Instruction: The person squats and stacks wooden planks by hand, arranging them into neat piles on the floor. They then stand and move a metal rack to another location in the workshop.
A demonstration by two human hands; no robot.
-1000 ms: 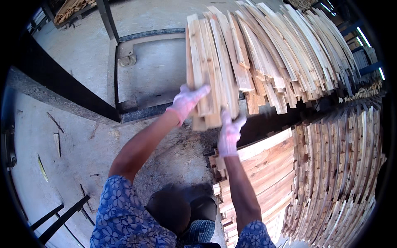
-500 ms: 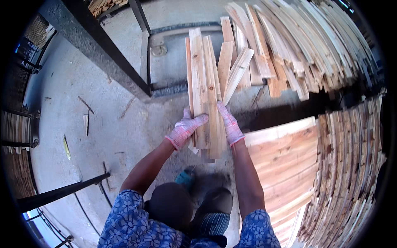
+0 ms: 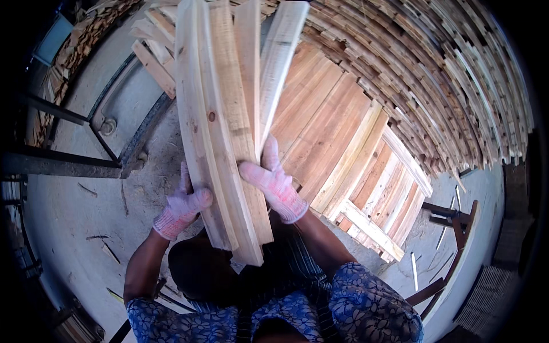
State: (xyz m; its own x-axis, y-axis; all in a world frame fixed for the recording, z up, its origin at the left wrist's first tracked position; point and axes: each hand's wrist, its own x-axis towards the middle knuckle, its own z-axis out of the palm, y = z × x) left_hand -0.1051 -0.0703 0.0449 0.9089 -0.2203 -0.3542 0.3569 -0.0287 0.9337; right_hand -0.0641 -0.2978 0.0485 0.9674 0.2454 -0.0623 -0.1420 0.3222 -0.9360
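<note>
A bunch of long wooden boards [image 3: 213, 131] is right in the middle, up off the floor, between the person's two hands. The left hand [image 3: 182, 208] is on the left edge of the bunch, with its thumb on the top face. The right hand [image 3: 275, 186] is on the right edge, a bit higher up the boards, with its thumb on top too. Both hands are squeezed tight on the bunch, and both wear whitish-pink gloves. The boards' low ends poke out below the hands, toward the person's body. Their far ends reach well past the hands. One pale board [image 3: 281, 63] on the right leans out, so the top spreads like a fan.

Just to the right, lower down, is a flat layer of boards [image 3: 331, 123] lying side by side, with pale strips across part of it. Behind that is a great big stack of wood [image 3: 423, 86]. A few loose boards [image 3: 155, 67] lie past the bunch on the left. Farther left is a dark metal frame [image 3: 63, 164] on the gray floor [image 3: 74, 228].
</note>
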